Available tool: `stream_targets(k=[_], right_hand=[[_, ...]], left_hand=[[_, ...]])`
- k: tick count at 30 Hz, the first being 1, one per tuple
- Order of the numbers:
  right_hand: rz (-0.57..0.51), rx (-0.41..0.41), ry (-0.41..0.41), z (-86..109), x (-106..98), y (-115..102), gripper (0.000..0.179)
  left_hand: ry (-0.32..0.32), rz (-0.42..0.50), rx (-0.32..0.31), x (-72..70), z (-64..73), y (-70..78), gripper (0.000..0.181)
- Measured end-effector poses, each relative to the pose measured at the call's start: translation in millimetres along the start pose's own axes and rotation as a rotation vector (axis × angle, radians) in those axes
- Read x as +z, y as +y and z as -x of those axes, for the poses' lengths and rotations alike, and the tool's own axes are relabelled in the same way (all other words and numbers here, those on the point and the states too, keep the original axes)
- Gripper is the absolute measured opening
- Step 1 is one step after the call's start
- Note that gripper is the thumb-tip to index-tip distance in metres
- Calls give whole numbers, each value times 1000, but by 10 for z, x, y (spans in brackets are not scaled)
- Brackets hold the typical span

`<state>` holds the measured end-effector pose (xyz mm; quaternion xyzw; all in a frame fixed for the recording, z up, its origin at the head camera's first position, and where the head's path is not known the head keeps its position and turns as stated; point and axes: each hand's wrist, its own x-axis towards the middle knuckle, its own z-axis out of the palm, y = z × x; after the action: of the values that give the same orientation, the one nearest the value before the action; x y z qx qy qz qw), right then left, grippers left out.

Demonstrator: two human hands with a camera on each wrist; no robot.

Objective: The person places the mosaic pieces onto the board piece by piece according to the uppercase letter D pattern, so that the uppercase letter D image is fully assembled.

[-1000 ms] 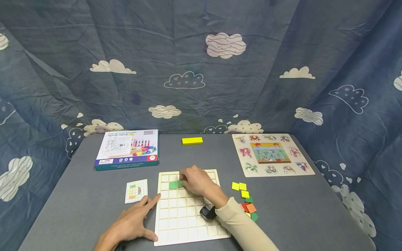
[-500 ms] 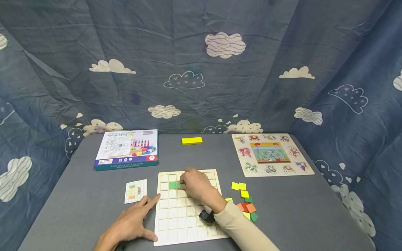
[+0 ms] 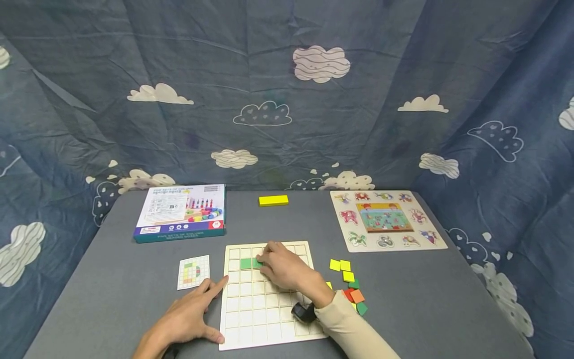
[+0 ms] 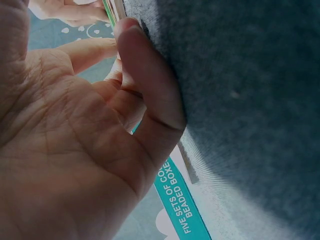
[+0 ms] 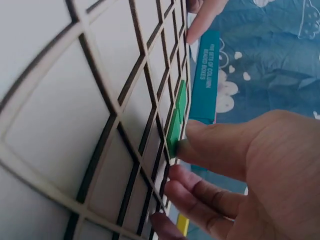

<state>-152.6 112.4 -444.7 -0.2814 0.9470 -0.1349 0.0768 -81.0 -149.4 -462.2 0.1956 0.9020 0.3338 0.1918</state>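
Note:
A pale gridded board lies in front of me. Two green square tiles sit side by side in its second row: the left tile is uncovered, while the right tile is partly hidden by my right hand. That hand's thumb and a fingertip pinch the right tile's edge, close up in the right wrist view, where the tile lies in its cell. My left hand is spread along the board's left edge, index fingertip and thumb touching it. A pattern card lies just beyond the left hand.
Loose yellow, red, orange and green tiles lie right of the board, some behind my right sleeve. A boxed bead set stands back left, a yellow block back centre, and a picture puzzle back right.
My right hand has shifted slightly right and toward me, its fingers staying at the second green tile. The left hand stays at the board's edge.

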Motion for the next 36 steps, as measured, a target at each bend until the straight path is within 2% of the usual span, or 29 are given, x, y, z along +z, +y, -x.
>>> stream_targets(k=[17,36], right_hand=[[-82,-92,41,63,13,150,36],[-147,-109,67,415,-260,235,35]], left_hand=[[8,-18,-3,4,0,-3,120],[6,-12,5,5,-7,-10,120]])
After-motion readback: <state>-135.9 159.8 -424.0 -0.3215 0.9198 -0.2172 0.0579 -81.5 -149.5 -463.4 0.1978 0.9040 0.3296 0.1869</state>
